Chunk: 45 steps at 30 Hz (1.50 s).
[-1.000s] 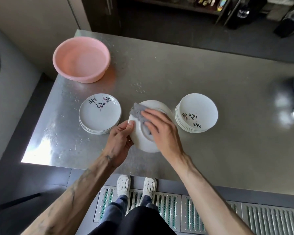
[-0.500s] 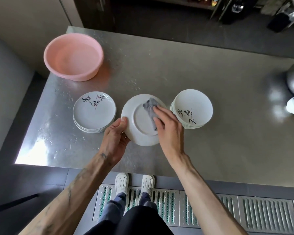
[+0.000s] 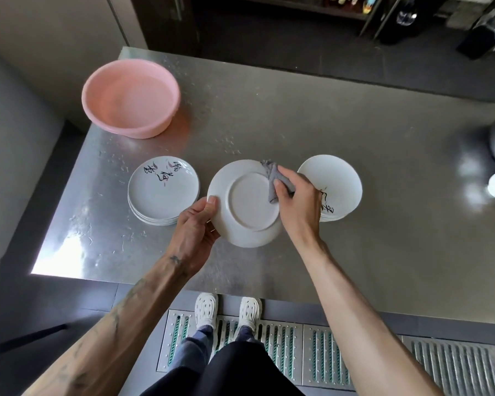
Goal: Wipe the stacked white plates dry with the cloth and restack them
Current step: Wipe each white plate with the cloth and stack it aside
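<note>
Here, nearest the camera, a pair of white shoes (image 3: 206,310) is seen on a floor grating (image 3: 340,358), just short of the near edge of a steel table (image 3: 355,238). Above that edge a single white plate (image 3: 249,207) is held up, apparently lifted off the steel, with its underside and foot ring turned toward the camera. Its left rim is gripped by the left hand (image 3: 196,227), the thumb laid on the upturned side and the fingers curled beneath, out of sight. A grey cloth (image 3: 273,178) is pinched in the bunched fingers of the right hand (image 3: 297,207) and pressed against the far right part of the underside. A tuft of it reaches the rim just beyond the fingertips.

Just left of the left hand's knuckles, a left stack (image 3: 162,192) of white plates with brush lettering is set face up on the steel. Directly behind the right hand, and partly covered by it, a right stack (image 3: 340,178) of the same plates is set. Well beyond the fingers of both hands, toward the far left corner, a pink basin (image 3: 130,98) is placed, and droplets are scattered over the steel in between.

The work is judged to be midway. One plate's back is being dried, and several plates are held in each pile. Which pile is the dried one cannot be told. The plate in hand is yet to be stacked, and the wet ones are left to be wiped in turn.
</note>
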Each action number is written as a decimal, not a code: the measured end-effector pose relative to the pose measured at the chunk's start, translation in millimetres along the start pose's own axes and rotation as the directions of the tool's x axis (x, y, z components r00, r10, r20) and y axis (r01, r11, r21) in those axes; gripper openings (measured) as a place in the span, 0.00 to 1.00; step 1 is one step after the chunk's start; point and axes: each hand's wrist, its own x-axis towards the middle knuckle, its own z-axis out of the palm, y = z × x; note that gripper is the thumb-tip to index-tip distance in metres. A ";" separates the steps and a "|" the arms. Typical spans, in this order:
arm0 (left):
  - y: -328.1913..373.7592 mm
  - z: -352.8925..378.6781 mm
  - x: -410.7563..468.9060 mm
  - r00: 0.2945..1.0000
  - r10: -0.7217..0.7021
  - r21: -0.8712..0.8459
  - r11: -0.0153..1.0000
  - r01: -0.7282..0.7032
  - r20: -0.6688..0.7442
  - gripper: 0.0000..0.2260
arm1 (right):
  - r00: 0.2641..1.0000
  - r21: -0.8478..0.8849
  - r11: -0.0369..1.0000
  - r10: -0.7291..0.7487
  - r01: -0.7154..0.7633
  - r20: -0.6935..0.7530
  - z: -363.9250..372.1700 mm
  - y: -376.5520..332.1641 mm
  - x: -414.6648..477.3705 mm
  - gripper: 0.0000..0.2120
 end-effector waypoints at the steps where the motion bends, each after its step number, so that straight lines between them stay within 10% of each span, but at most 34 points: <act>1: 0.1 2.5 0.5 1.000 -0.005 0.013 1.000 0.005 0.004 0.13 | 0.999 0.001 0.999 -0.041 0.041 0.008 2.6 -3.8 -2.9 0.17; 11: 11.5 11.2 13.8 0.999 0.019 -0.110 0.994 -0.023 -0.032 0.12 | 0.882 -0.085 0.879 -0.463 0.470 0.087 29.9 -3.7 -68.6 0.14; 15: 12.2 13.8 15.8 0.990 0.046 -0.156 0.986 -0.067 -0.132 0.14 | 0.959 -0.081 0.966 -0.256 0.247 -0.120 27.3 8.9 -73.1 0.16; 29: 8.2 21.0 5.5 0.992 0.054 -0.258 0.963 -0.082 -0.116 0.18 | 0.927 -0.070 0.932 -0.360 0.354 -0.107 40.5 -8.3 -78.5 0.16; 39: 2.0 15.8 -4.3 0.996 0.063 -0.024 0.998 -0.064 -0.061 0.13 | 0.975 0.174 0.971 0.187 -0.164 -0.122 -5.1 10.0 -14.3 0.14; 45: 0.4 13.8 -6.8 0.997 0.068 0.055 0.996 -0.067 -0.021 0.12 | 1.000 0.042 0.999 -0.026 0.026 -0.006 -0.5 -11.7 3.4 0.16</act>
